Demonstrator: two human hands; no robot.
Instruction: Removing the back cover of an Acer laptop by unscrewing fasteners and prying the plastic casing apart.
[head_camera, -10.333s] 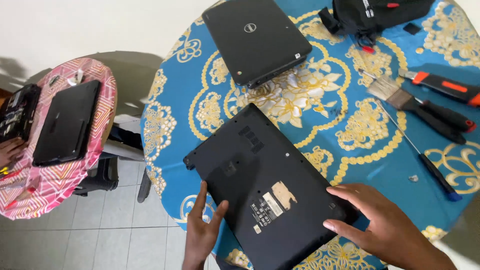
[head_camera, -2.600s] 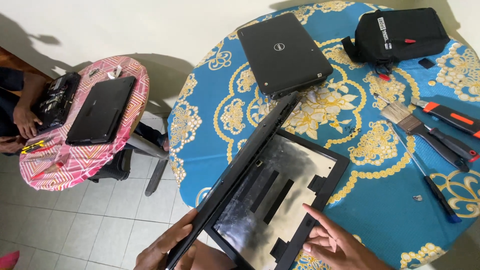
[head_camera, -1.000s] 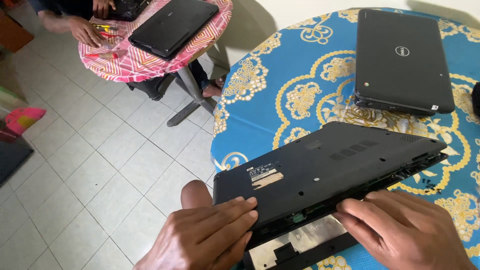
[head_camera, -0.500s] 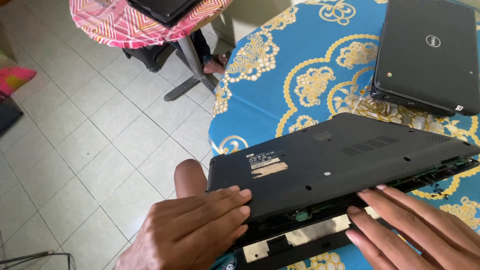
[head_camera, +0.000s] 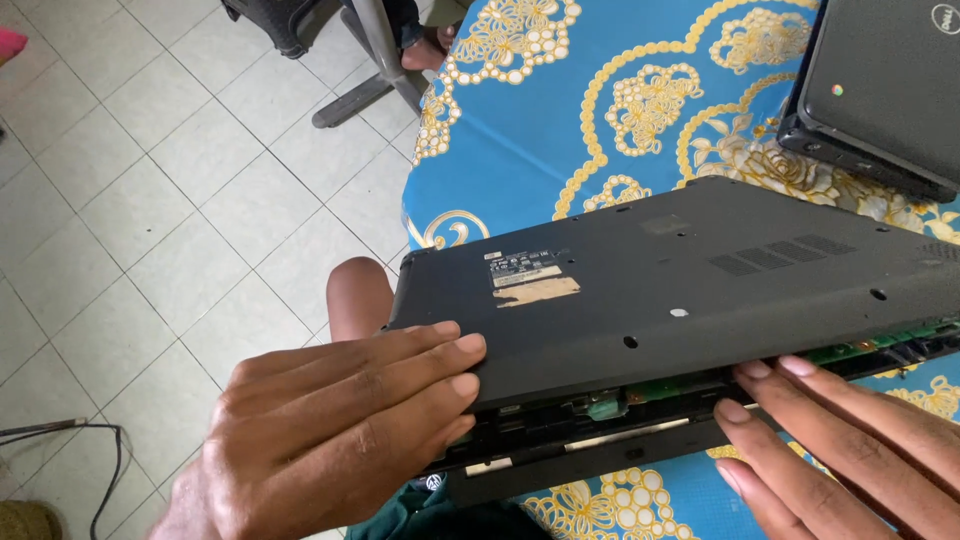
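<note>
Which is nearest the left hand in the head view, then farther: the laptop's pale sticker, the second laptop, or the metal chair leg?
1. Pale sticker, just above the left hand.
2. Metal chair leg, upper left on the floor.
3. Second laptop, far upper right.

The black laptop bottom cover lies underside up, tilted, its near edge lifted off the laptop base beneath, so a gap opens along the front. It bears a worn label, vent slots and small screw holes. In the gap show green circuit board and what may be a silver strip.
</note>
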